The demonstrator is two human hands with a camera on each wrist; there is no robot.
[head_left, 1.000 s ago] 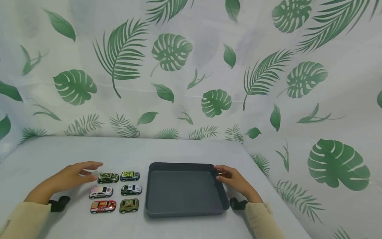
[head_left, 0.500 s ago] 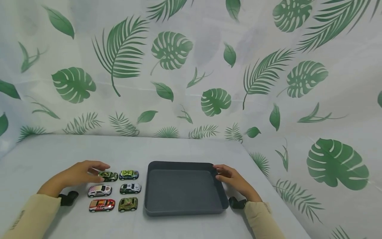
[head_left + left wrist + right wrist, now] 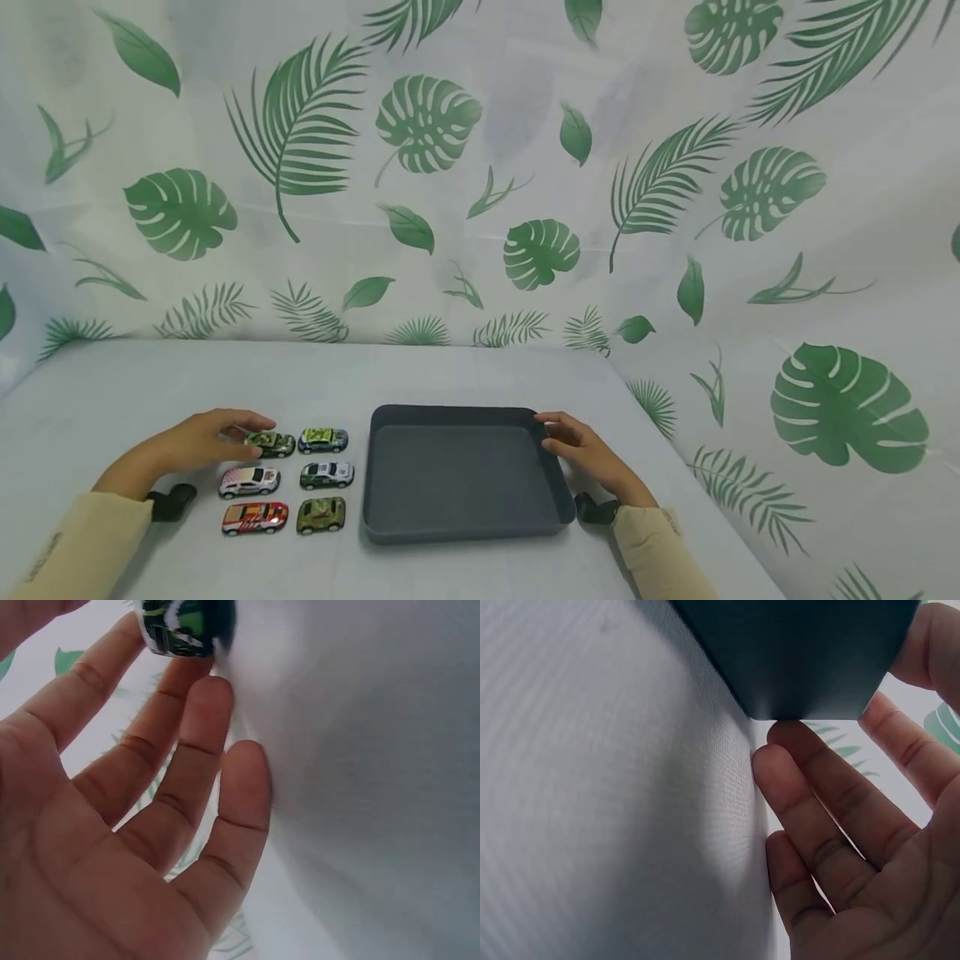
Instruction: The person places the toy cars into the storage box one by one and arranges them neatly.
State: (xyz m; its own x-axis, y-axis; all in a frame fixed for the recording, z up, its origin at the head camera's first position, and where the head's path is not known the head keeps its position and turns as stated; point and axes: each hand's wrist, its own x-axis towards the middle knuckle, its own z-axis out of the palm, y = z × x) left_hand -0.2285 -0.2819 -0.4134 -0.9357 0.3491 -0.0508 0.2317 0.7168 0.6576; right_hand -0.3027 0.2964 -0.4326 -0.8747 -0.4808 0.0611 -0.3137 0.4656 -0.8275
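Note:
At the far left of the car group, my left hand (image 3: 198,442) has its thumb and index finger around the rear end of a green camouflage toy car (image 3: 272,444). In the left wrist view the fingertips reach that toy car (image 3: 184,626), while the other fingers (image 3: 244,780) are bent loosely near the cloth. My right hand (image 3: 588,454) holds the far right corner of a dark grey rectangular tray (image 3: 468,533), thumb on the right rim and fingers at the outer wall. The right wrist view has the tray's wall (image 3: 802,660) between thumb and fingers.
Several more toy cars stand in two columns left of the tray: a yellow-green and blue one (image 3: 323,440), a white and pink one (image 3: 250,482), a white and green one (image 3: 327,475), a red one (image 3: 255,517) and an olive one (image 3: 321,515). A leaf-patterned curtain (image 3: 480,208) hangs behind.
My left hand has moved right and come to the green camouflage toy car, bringing thumb and index finger around its rear. My right hand and the tray stay in place.

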